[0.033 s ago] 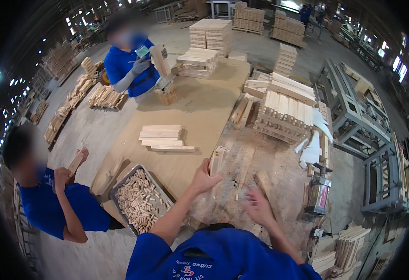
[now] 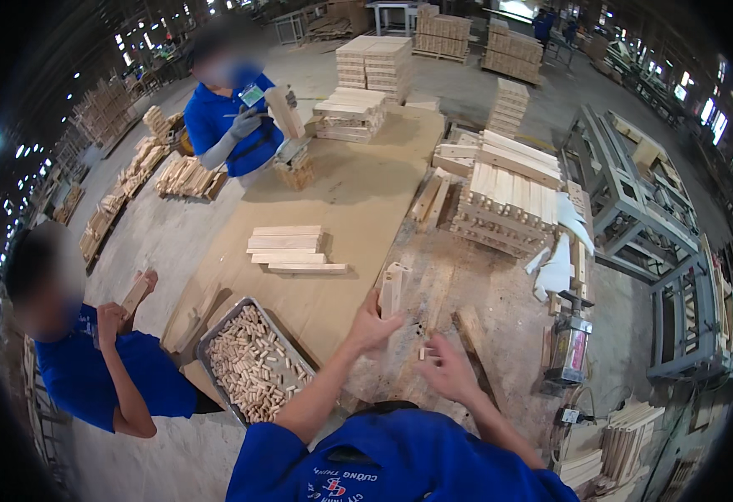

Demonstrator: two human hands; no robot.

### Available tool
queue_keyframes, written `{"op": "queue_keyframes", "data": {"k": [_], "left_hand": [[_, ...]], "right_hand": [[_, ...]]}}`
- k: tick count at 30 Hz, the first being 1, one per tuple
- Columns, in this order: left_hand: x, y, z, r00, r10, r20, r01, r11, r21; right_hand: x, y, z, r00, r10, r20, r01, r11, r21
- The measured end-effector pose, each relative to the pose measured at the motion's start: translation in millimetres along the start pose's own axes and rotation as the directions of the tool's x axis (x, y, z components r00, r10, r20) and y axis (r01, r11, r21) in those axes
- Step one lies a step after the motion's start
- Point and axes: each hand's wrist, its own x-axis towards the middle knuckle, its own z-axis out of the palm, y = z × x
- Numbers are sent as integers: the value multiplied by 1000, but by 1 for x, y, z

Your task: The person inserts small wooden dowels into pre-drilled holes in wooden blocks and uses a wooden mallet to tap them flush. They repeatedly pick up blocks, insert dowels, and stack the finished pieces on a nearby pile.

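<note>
My left hand (image 2: 373,325) is closed around a short pale wooden block (image 2: 393,287), held upright above the worn bench top. Round holes show near its upper end. To its right, my right hand (image 2: 450,368) has its fingers curled in over the bench, with a small wooden dowel (image 2: 425,354) at the fingertips. Part of the dowel is hidden by the fingers. Left of my left forearm stands a grey tray (image 2: 298,355) holding many loose dowels (image 2: 249,360).
Several pale wood strips (image 2: 287,248) lie on the brown board (image 2: 350,201). Stacked slats (image 2: 509,201) stand at the back right, near a metal device (image 2: 569,347). A dark-edged wood strip (image 2: 477,356) lies beside my right hand. Two co-workers in blue hold wood pieces at left.
My right hand has moved slightly left, and its fingers have closed in at the dowel on the bench. My left hand keeps its hold on the wooden block.
</note>
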Motion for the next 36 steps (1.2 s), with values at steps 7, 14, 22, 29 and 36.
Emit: {"op": "queue_keyframes", "data": {"k": [7, 14, 22, 29, 36], "left_hand": [[-27, 36, 52, 992, -113, -55, 81, 908, -410], [-69, 42, 55, 986, -165, 2, 124, 732, -670], [-100, 51, 51, 996, -83, -39, 36, 743, -669], [-122, 59, 58, 981, -53, -189, -74, 791, -607], [-140, 60, 43, 994, 26, -102, -89, 720, -688]], "right_hand": [[18, 19, 32, 999, -43, 31, 38, 986, 161], [-11, 36, 32, 995, -96, 15, 90, 968, 235], [-24, 34, 46, 986, -141, -91, 168, 859, 483], [-24, 24, 32, 991, -133, 34, 114, 938, 329], [-26, 11, 22, 981, -115, 154, 82, 975, 206]]}}
